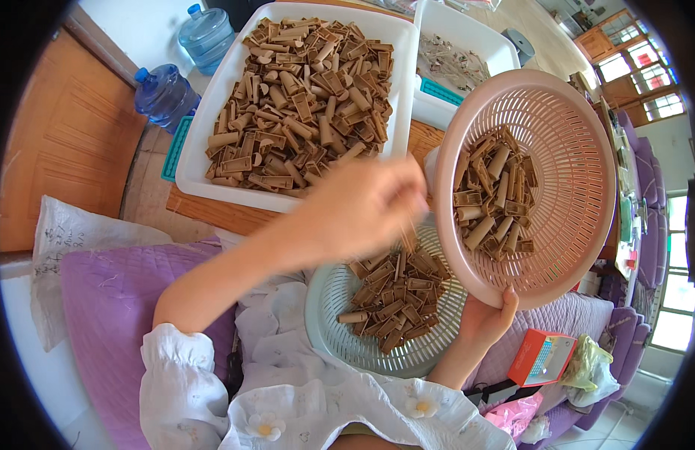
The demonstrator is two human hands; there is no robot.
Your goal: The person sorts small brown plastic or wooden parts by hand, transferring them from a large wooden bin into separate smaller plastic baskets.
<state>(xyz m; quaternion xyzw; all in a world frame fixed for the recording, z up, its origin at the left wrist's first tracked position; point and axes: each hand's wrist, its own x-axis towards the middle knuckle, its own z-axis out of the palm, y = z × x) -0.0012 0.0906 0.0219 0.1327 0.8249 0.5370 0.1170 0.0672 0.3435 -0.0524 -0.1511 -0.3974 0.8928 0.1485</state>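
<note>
My right hand [488, 321] grips the lower rim of a pink plastic basket [576, 187], thumb over the edge. The basket is tilted toward me, with brown half-round plastic pieces [501, 161] gathered on its left side. My left hand [366, 206], smeared by motion, hovers left of that basket with its fingers bent. Just under its fingers is a blurred brown piece [409, 237]; I cannot tell whether it is held. Below, a pale green basket [325, 330] rests at my lap with more brown pieces [398, 304] inside.
A large white tub [191, 165] heaped with brown pieces stands on the wooden table [220, 214]. Behind the pink basket is another white tub [505, 49] with thin scraps. Blue water bottles [167, 97] stand at the left; a red box [541, 357] lies at the right.
</note>
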